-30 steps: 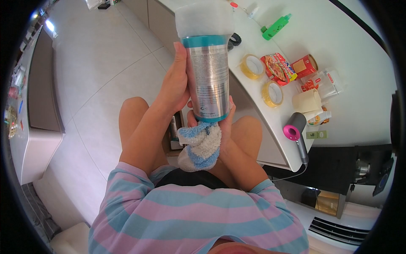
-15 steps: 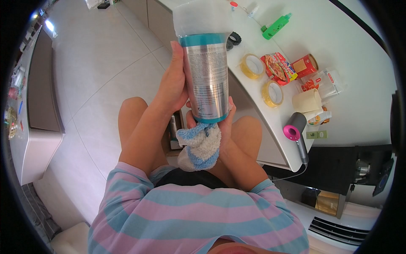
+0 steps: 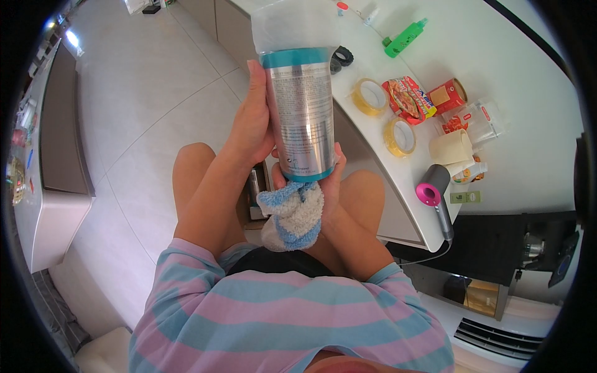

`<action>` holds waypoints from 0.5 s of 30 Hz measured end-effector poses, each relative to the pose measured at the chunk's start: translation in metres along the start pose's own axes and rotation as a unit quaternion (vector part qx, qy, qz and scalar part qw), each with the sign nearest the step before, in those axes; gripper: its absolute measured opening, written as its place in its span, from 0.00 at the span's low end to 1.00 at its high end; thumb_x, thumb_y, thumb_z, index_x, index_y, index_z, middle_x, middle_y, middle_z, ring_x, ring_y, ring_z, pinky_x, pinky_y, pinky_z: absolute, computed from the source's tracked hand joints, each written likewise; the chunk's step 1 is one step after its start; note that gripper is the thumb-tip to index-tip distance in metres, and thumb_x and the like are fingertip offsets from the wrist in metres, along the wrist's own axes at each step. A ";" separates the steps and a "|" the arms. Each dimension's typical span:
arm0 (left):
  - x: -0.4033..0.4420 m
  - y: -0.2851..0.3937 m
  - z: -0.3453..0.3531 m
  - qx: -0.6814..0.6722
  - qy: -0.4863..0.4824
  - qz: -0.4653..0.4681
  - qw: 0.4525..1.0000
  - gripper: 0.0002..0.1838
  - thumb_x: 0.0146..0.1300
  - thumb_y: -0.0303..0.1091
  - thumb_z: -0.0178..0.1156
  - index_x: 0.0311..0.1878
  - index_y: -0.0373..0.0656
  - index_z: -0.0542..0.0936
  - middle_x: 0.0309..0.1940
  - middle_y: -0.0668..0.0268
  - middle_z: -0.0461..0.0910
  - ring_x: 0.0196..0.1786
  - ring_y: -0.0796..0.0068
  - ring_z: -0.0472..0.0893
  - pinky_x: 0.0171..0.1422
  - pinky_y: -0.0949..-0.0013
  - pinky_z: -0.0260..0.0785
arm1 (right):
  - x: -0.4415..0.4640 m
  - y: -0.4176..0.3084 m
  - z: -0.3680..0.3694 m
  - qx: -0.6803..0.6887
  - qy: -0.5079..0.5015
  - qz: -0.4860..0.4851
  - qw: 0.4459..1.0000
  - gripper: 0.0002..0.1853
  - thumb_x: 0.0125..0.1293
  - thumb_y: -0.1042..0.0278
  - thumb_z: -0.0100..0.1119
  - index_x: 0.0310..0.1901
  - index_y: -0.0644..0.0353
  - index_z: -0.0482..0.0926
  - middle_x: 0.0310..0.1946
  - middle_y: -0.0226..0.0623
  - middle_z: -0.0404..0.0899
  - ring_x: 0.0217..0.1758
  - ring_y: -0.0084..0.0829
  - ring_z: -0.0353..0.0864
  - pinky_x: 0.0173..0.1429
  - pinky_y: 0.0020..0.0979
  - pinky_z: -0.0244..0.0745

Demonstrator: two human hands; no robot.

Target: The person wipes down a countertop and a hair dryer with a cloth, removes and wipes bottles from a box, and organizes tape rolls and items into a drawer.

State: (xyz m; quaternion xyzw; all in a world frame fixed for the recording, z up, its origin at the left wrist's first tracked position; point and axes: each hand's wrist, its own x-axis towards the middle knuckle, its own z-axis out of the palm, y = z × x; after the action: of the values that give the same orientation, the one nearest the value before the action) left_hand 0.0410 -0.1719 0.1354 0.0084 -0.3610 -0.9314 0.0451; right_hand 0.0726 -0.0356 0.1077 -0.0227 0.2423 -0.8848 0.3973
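Note:
A silver canister (image 3: 301,115) with teal bands at both ends and small printed text is held up in front of me. Above its top band a translucent plastic wrap (image 3: 289,28) stands up. My left hand (image 3: 254,121) is closed along the canister's left side, thumb pointing up. Around its lower right part curls my right hand (image 3: 334,177), with some fingers hidden behind the metal. Directly below the canister hangs a fluffy blue-and-white cloth (image 3: 297,214), resting against my right hand; how it is held there is hidden.
On the white counter (image 3: 407,193) to the right are two tape rolls (image 3: 398,137), a red food packet (image 3: 408,98), a red can (image 3: 448,96), a green bottle (image 3: 405,39) and a hair dryer (image 3: 435,189). Between my legs an open box (image 3: 256,217) shows partly.
The canister has shifted very slightly left, along with both hands. My grip and the cloth look the same.

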 end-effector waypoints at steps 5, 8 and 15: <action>0.000 0.002 0.004 -0.009 0.004 0.000 1.000 0.38 0.65 0.65 0.33 0.58 0.38 0.67 0.52 0.57 0.74 0.53 0.65 0.75 0.58 0.61 0.69 | -0.001 -0.003 0.002 -0.064 0.007 0.022 0.998 0.48 0.57 0.22 0.22 0.52 0.66 0.66 0.23 0.44 0.71 0.18 0.30 0.68 0.23 0.27 0.69; 0.003 0.000 0.001 -0.017 -0.012 0.005 1.000 0.38 0.65 0.65 0.32 0.59 0.38 0.66 0.52 0.56 0.73 0.53 0.64 0.75 0.58 0.60 0.69 | 0.000 -0.003 0.011 -0.067 0.047 0.028 0.996 0.50 0.55 0.20 0.22 0.51 0.67 0.67 0.19 0.43 0.70 0.17 0.30 0.69 0.23 0.26 0.68; 0.003 -0.002 0.001 -0.023 -0.004 0.002 1.000 0.38 0.63 0.68 0.33 0.53 0.39 0.70 0.44 0.60 0.76 0.44 0.74 0.76 0.45 0.71 0.72 | 0.001 -0.004 -0.011 -0.005 -0.063 0.041 0.997 0.46 0.57 0.24 0.22 0.49 0.64 0.69 0.27 0.50 0.75 0.26 0.35 0.75 0.30 0.33 0.75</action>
State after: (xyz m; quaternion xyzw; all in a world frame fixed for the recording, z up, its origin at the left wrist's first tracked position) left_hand 0.0375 -0.1701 0.1348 0.0026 -0.3393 -0.9395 0.0459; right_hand 0.0671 -0.0293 0.0991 -0.0706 0.2214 -0.8633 0.4480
